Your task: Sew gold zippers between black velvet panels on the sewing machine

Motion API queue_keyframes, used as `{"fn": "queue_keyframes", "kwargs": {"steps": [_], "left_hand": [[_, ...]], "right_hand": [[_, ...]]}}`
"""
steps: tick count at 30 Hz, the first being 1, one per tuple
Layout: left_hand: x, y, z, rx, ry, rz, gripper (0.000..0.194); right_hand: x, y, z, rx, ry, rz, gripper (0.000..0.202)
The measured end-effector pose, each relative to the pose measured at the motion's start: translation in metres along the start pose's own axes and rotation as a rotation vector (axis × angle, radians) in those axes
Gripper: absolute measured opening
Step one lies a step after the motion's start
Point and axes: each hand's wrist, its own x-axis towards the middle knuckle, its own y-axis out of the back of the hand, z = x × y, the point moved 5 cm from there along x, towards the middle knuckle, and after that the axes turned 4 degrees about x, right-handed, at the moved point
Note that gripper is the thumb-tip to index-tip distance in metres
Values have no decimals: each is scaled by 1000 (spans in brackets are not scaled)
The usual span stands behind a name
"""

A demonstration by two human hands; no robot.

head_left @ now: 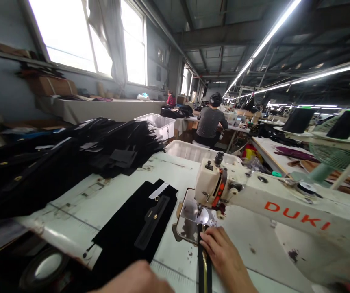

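My right hand (pixel 222 252) is closed on a black zipper (pixel 205 266) with gold teeth, its fingertips at the strip's edge. The zipper's upper end lies just in front of the needle area of a white sewing machine (pixel 211 185). My left hand (pixel 138 278) is blurred at the bottom edge, its fingers hidden, close to a black fabric panel (pixel 122 224). That panel lies flat left of the machine. On it are a white strip (pixel 158 191), a dark shaped patch (pixel 152 221) and small gold metal pieces.
A tall heap of black cut pieces (pixel 116 140) covers the table's left side. White plastic crates (pixel 190 150) stand behind the table. A person (pixel 211 122) sits farther back, facing away. Black thread cones (pixel 298 119) and a green fan (pixel 330 142) are at the right.
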Motion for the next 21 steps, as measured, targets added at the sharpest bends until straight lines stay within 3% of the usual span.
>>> {"fn": "queue_keyframes", "kwargs": {"steps": [1,2,4,7,10,14,19,21], "left_hand": [[10,23,-1,98,2,33,24],[24,49,-1,358,-22,140,23],[60,90,-7,486,-49,222,29],[111,114,-25,545,-92,165,48],[133,107,-45,545,-70,133,35],[129,79,-50,478,-20,179,15],[128,40,-25,381,-29,210,24],[120,27,-15,390,-44,249,42]], "right_hand": [[-1,0,-1,-46,52,8,35],[-2,0,-2,-110,109,18,34],[-4,2,-7,-253,217,22,31],[-3,6,-10,-354,250,15,29],[-4,6,-10,-367,214,-31,28],[-8,0,-8,-389,194,-73,29],[-11,-5,-3,-403,221,-96,30],[-12,-5,-2,-434,249,-87,31]]}}
